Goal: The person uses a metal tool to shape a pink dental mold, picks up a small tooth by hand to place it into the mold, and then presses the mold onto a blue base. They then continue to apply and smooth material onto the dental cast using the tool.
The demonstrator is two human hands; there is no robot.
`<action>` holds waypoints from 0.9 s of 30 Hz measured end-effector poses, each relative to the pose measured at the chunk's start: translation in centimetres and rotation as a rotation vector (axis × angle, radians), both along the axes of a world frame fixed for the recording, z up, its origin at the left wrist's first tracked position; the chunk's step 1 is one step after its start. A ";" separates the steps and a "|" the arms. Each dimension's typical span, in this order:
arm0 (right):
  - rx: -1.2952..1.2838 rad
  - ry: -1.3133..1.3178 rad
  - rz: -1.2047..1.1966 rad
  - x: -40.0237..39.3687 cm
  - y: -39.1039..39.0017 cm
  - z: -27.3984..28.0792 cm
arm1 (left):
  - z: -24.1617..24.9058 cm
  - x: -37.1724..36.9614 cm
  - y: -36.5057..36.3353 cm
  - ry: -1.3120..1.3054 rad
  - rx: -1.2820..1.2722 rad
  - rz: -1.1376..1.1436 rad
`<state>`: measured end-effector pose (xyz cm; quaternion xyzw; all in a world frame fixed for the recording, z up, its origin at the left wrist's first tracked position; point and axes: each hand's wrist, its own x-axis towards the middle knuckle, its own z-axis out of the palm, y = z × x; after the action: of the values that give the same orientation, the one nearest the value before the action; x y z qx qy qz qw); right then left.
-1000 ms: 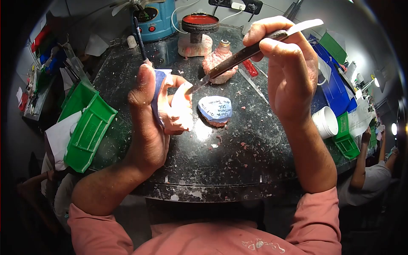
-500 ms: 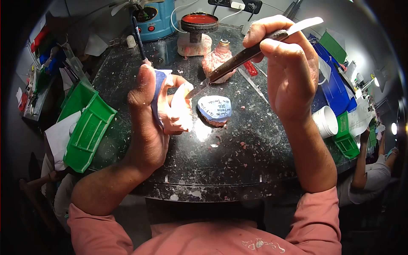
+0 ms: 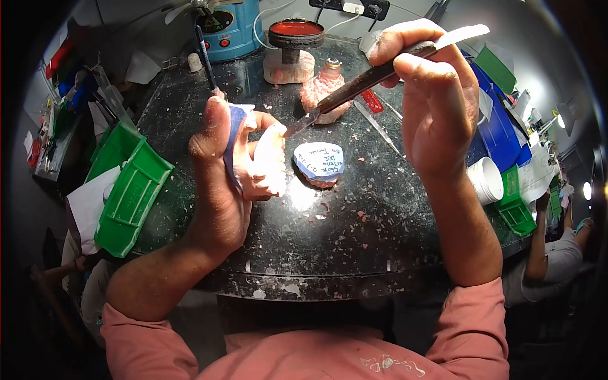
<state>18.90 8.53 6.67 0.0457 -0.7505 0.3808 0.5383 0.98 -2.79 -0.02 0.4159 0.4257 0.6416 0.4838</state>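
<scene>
My left hand (image 3: 218, 158) is closed round a dental cast (image 3: 263, 164) with a blue-faced base, its pink and white side turned right. A thin dark-handled tool (image 3: 205, 57) stands up from behind my left thumb. Between the thumb and fingers of my right hand (image 3: 437, 95) is a dark-handled knife (image 3: 361, 83), slanting down left, its narrow metal blade near the upper right edge of the cast. Whether the blade touches it I cannot tell. Below the blade, a second cast (image 3: 320, 161) lies on the table with its handwritten base facing up.
Behind stand a red-filled dish (image 3: 296, 29) on a stand, a pink lumpy burner (image 3: 326, 85) and a blue machine (image 3: 237, 28). Metal tools (image 3: 379, 128) lie right of centre. Green bins (image 3: 133, 190) and a white tub (image 3: 486, 182) flank the black table (image 3: 354, 253). People are partly visible at both sides.
My right hand and the knife have shifted slightly right and up, drawing the blade a little back from the cast. My left hand has hardly moved.
</scene>
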 end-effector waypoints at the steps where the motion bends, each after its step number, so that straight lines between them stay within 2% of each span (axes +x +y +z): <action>1: -0.020 0.000 0.018 0.2 0.4 -0.1 | 0.0 0.1 0.0 0.000 0.000 0.000; 5: 0.035 0.031 -0.054 0.2 0.8 -0.4 | 0.2 0.3 0.0 -0.001 0.010 0.013; 8: -0.026 0.003 -0.136 0.9 2.0 -0.5 | 0.6 1.1 -0.3 -0.013 0.018 0.048; 10: -0.021 0.149 0.031 0.9 2.4 -0.5 | 1.0 1.3 -0.9 -0.019 0.019 0.093; 12: -0.072 0.106 0.045 1.8 3.0 0.2 | 1.4 0.8 -1.4 0.114 0.120 -0.066; 14: -0.133 0.208 0.089 2.0 3.1 0.4 | 1.5 0.5 -1.6 0.133 0.067 -0.086; 16: -0.104 0.182 0.079 2.3 3.3 0.8 | 1.5 0.3 -1.6 0.143 0.051 -0.146; 27: -0.141 0.158 0.118 2.8 3.3 1.5 | 1.5 0.9 -1.6 0.083 0.051 -0.165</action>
<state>21.74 11.80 8.16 0.0816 -0.6732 0.4587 0.5742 1.83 -4.37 1.52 0.4881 0.3933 0.5922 0.5063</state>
